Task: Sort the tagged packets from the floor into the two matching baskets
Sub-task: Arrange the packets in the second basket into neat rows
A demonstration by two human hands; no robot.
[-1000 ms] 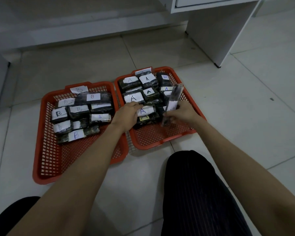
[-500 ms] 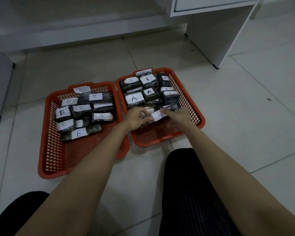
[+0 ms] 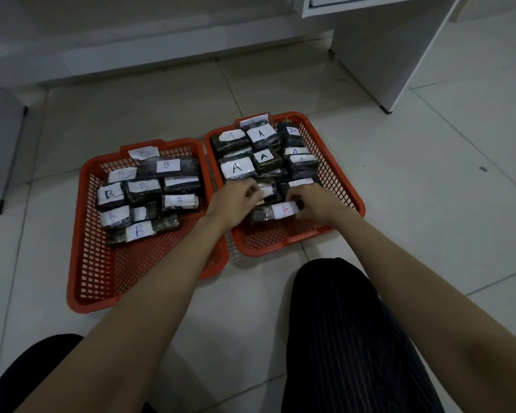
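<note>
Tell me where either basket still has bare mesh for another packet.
Left basket: the whole near half is bare, between the B packets and the front rim. Right basket: only a thin strip between the red-lettered A packet and its front rim. Its far half is crowded, and both hands are there.

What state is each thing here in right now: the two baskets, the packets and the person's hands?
Left basket: on the floor, back half filled with packets tagged B, front half bare.
Right basket: beside it, mostly filled with packets tagged A.
Front packet: lying flat in the right basket, red A facing up.
Left hand: curled over the packets.
Right hand: gripping the front packet's end.
</note>
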